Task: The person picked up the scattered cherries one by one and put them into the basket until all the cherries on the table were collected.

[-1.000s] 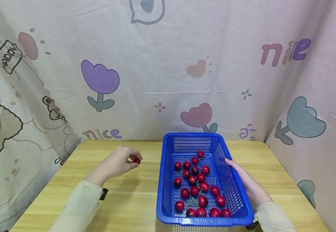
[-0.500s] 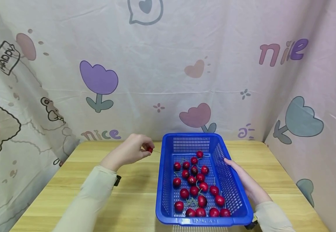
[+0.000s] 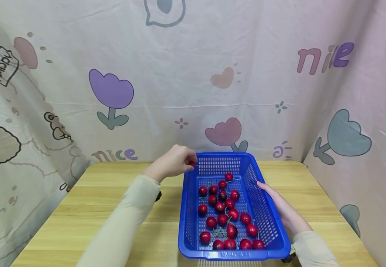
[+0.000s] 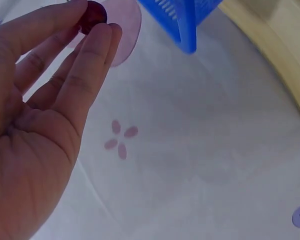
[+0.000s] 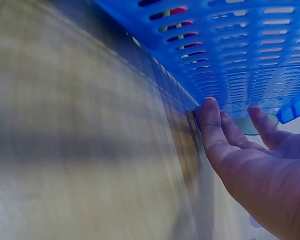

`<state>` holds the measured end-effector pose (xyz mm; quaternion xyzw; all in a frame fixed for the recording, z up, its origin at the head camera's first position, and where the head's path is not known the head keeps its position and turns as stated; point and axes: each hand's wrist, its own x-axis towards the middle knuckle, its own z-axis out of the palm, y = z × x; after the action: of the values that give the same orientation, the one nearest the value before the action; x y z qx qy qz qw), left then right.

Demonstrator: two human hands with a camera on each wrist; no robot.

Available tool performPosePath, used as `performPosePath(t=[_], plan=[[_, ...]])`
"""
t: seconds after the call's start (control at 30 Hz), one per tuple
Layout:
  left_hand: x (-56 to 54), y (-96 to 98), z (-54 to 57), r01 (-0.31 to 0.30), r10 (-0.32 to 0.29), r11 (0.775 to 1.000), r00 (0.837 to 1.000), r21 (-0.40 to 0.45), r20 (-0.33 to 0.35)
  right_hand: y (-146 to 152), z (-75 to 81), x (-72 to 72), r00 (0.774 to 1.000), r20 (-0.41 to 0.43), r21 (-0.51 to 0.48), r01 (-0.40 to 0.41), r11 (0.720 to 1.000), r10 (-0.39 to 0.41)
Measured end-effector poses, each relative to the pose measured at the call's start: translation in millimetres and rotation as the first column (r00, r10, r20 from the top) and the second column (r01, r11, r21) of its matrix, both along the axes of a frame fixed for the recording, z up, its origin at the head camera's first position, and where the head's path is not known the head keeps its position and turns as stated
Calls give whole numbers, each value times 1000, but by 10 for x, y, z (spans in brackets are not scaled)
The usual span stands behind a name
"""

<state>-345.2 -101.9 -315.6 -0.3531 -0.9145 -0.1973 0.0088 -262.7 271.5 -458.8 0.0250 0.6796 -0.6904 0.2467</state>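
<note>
In the head view, my left hand (image 3: 176, 161) pinches a cherry (image 3: 192, 163) between thumb and fingertips, just over the far left corner of a blue plastic basket (image 3: 185, 207). The left wrist view shows that dark red cherry (image 4: 93, 18) at the fingertips. Several red cherries with green stems lie spread over the basket's floor. My right hand (image 3: 284, 207) holds the basket's right side, one digit lying over the rim. In the right wrist view, the fingers of the right hand (image 5: 255, 160) stand against the slotted outer wall (image 5: 230, 65).
The basket stands on a light wooden table (image 3: 113, 207). A pale cloth curtain (image 3: 166, 92) printed with flowers and words hangs behind the table and along both sides.
My left hand has moved right and away from me with the cherry, from over the table to the basket's far left corner. The right hand and basket have stayed in place.
</note>
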Motion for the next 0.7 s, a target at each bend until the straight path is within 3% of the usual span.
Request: performPosePath(t=[0.4, 0.53, 0.7], plan=[[-213, 437, -208, -5, 7, 996, 1000, -86, 29, 5, 11, -24, 1000, -14, -14, -26, 1000, 26], [-231, 472, -267, -2, 8, 994, 999, -106, 53, 4, 11, -25, 1000, -14, -13, -24, 1000, 24], [-238, 401, -314, -8, 11, 998, 998, -58, 55, 17, 9, -16, 1000, -8, -9, -21, 1000, 21]])
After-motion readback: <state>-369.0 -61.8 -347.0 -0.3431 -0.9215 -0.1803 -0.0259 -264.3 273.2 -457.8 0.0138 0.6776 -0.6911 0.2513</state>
